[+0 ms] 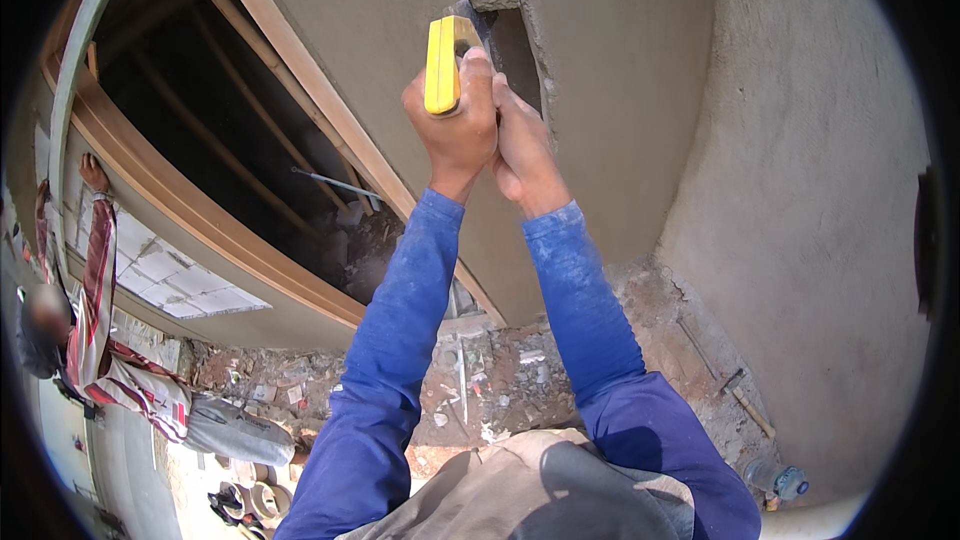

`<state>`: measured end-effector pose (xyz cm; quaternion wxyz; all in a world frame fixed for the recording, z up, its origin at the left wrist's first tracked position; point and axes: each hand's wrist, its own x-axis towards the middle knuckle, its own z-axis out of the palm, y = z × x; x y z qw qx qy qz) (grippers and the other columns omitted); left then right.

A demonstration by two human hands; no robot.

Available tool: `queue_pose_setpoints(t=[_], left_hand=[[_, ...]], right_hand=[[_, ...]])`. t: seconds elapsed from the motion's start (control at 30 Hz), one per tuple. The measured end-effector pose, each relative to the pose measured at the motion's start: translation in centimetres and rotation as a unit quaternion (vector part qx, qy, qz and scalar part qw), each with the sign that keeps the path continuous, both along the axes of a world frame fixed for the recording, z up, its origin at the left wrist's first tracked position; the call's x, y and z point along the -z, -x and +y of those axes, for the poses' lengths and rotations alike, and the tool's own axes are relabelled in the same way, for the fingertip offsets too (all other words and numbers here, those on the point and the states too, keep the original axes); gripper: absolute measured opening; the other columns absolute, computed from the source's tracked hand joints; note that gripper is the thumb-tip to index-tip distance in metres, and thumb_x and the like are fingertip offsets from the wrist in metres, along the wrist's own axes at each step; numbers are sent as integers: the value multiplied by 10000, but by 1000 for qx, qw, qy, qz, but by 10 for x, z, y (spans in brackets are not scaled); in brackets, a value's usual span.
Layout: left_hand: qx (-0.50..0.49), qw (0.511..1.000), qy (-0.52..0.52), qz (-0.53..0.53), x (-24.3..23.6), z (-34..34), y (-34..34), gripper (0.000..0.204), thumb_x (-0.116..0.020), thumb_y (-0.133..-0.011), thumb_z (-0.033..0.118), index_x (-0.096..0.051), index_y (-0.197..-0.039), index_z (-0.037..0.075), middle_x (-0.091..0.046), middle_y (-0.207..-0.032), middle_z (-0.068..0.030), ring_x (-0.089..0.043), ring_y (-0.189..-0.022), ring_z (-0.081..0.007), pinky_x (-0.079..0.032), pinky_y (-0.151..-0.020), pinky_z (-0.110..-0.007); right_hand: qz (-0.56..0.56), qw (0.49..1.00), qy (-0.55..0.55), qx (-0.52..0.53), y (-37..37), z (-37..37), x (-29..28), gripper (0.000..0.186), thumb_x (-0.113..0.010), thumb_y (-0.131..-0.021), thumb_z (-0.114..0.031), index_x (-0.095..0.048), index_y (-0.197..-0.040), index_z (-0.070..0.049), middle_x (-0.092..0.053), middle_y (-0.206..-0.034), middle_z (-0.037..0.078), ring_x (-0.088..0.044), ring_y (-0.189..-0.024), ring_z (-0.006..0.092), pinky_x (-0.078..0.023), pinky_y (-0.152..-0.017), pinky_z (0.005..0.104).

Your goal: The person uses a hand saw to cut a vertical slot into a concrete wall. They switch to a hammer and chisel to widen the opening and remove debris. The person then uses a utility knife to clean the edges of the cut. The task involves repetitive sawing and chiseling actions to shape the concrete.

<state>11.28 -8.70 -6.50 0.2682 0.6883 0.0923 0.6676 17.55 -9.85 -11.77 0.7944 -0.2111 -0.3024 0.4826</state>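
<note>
My left hand (452, 135) is wrapped round the yellow handle of a tool (440, 65) that looks like a handsaw. Its dark blade shows only in part, beside a rough-edged slot (517, 55) in the grey plastered wall (610, 110). Pressed close against the left hand, my right hand (527, 150) is also closed at the handle; its fingertips are mostly hidden. Both arms reach up and forward in blue sleeves.
A wooden frame (300, 70) surrounds a dark opening at the left. Another person (120, 360) stands beyond it, one hand against the wall. Rubble (500, 380) covers the ground. A hammer (750, 408) and a plastic bottle (778, 478) lie at lower right.
</note>
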Motion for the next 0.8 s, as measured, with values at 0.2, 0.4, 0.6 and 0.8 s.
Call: queue_pose_setpoints(t=[0.2,0.4,0.6,0.8], left_hand=[[16,999,-28,-10,12,-22,26,160,-551,-972,90,-600,-877,-28,-508,-635,-31,-440,-528,-86,-432,-498,-292],[-67,989,-129,36,6,-6,9,172,-586,-952,99,-590,-811,2,-511,-583,-17,-475,-498,-86,-401,-466,-274],[72,995,10,-66,16,-41,42,294,-585,-929,149,-650,-1073,-99,-496,-552,5,-477,-473,-66,-397,-472,-224],[-35,994,-101,19,-11,6,5,205,-543,-960,102,-524,-771,22,-458,-582,-17,-442,-485,-110,-399,-477,-293]], right_hand=[[-159,970,137,125,-16,-98,46,714,-468,-1010,-575,-427,-1496,-53,-580,-1261,176,-631,-1141,286,-598,-784,394],[-218,881,392,149,-85,-138,217,637,-478,-1007,-562,-562,-1401,-70,-637,-1106,121,-689,-911,211,-566,-657,323],[-182,836,507,102,-80,-212,352,621,-512,-971,-612,-625,-1295,-94,-653,-1003,98,-687,-807,203,-540,-628,334],[-116,795,591,74,-87,-247,409,490,-546,-965,-457,-630,-1220,-47,-667,-923,115,-674,-757,204,-513,-574,345]])
